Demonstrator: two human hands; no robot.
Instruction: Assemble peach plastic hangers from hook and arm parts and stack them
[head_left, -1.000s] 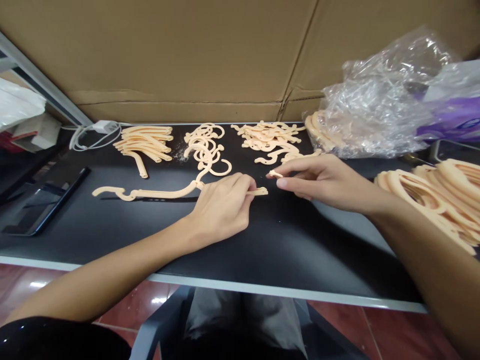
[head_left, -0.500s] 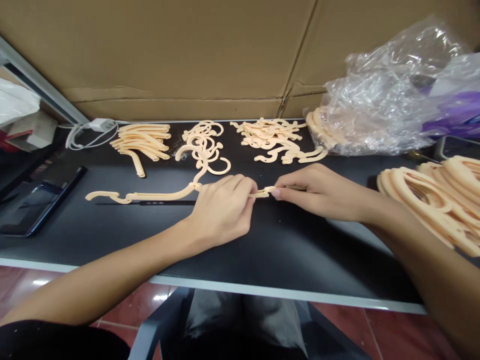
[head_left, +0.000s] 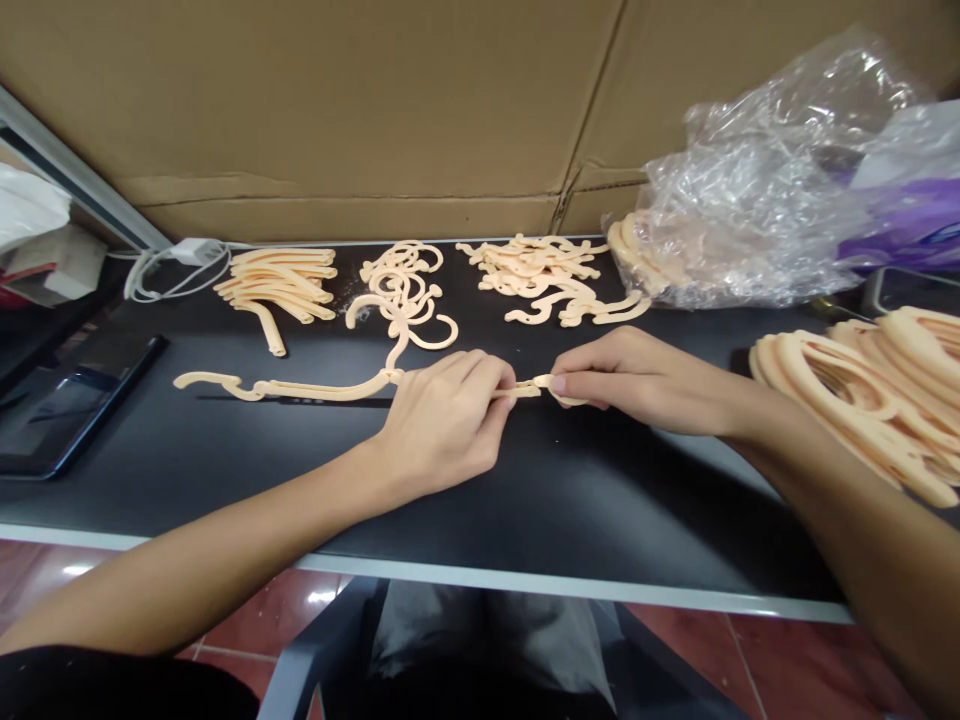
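Note:
A cream plastic folding hanger [head_left: 322, 388] stretches across the dark tabletop, its hook rising near the middle. My left hand [head_left: 446, 415] is closed around the hanger's right arm, just right of the hook joint. At that arm's right end, my right hand [head_left: 634, 382] pinches a small curved end piece [head_left: 568, 398], whose tip meets the arm. Whether the two are joined I cannot tell, since the fingers hide part of the piece. A similar curved piece [head_left: 214, 382] extends from the hanger's left end.
Behind lie piles of straight arms [head_left: 281, 275], hooks [head_left: 409, 275] and small curved pieces [head_left: 536, 265]. Clear plastic bags [head_left: 750, 210] sit at back right. Stacked hangers [head_left: 855, 400] lie at the right, a dark tablet-like device [head_left: 90, 410] at the left. Cardboard [head_left: 337, 100] walls the back.
The curved piece in my right hand has turned, its lower part now showing below the fingers. My left hand keeps its hold on the hanger. The view has shifted slightly.

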